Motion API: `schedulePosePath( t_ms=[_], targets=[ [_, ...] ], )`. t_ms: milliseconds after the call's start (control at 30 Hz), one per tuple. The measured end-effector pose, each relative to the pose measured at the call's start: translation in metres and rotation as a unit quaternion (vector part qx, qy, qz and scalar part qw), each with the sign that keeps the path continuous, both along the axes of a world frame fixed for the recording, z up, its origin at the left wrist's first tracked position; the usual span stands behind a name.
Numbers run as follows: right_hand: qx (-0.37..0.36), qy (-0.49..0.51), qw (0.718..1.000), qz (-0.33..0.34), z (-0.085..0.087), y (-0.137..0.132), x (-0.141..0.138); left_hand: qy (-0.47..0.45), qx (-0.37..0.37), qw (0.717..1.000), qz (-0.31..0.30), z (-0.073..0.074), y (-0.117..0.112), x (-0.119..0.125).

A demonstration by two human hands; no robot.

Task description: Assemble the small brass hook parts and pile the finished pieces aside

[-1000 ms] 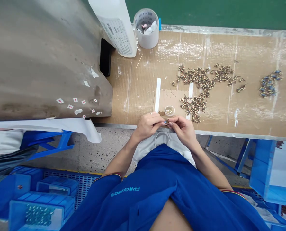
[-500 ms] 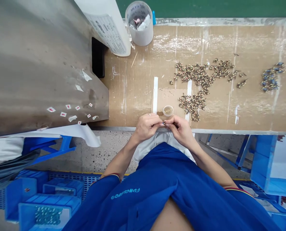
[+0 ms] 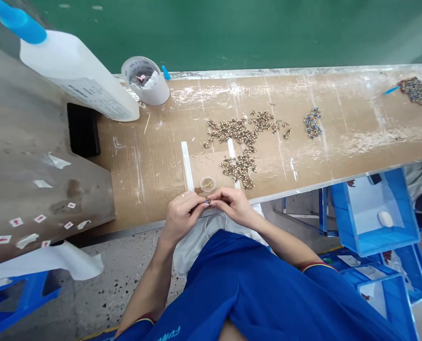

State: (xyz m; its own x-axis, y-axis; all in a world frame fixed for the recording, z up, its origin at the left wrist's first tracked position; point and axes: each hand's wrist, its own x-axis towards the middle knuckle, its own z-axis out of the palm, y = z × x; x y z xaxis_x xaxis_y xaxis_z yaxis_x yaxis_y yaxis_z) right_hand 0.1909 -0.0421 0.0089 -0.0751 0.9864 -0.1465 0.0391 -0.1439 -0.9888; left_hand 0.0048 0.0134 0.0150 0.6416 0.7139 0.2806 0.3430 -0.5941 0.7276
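Note:
My left hand and my right hand meet at the front edge of the cardboard-covered bench. Their fingertips pinch a tiny metal part with a blue end, mostly hidden by my fingers. Just beyond them stands a small round transparent cup. Loose brass parts lie in a scattered heap and a denser heap. To the right lies a small cluster of blue-and-brass parts. A white paper strip lies left of the cup.
A large white bottle with a blue tip and a round tub of scraps stand at the back left. A steel panel with small stickers fills the left. Blue crates sit below the bench at right.
The view has swung, so the bench now slants and more of its right end shows. My hands still pinch the small part at the bench edge.

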Motion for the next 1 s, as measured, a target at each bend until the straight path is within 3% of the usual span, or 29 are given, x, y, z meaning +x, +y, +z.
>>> schedulePosePath(
  t_ms=[200,633,1000],
  targets=[
    [0.009,0.004,1.000,0.005,0.000,-0.001,0.003,-0.018,0.001,1.000,0.001,-0.002,0.000,0.001],
    [0.055,-0.096,0.993,0.039,0.005,0.001,0.002,0.019,-0.005,1.000,-0.005,-0.006,-0.003,-0.001],
    [0.037,-0.066,0.997,-0.001,-0.003,0.000,-0.007,0.034,-0.029,0.999,0.007,-0.007,-0.004,-0.003]
  ],
)
